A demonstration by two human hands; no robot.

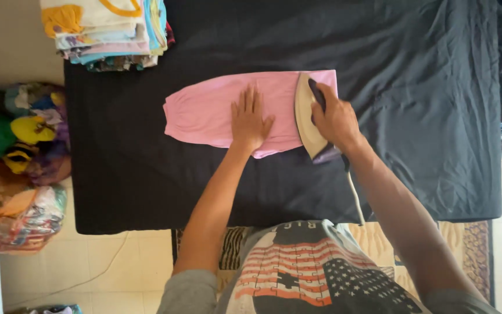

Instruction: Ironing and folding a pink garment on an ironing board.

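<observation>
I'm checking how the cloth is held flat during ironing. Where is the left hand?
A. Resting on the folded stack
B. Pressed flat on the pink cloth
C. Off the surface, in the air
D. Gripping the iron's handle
B: the left hand lies palm down, fingers spread, on the pink cloth, while the right hand grips the iron.

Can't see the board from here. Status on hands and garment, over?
Left hand flat on pink garment. Right hand grips iron at garment's right end. Folded stack at far-left corner, clear of garment.
</observation>
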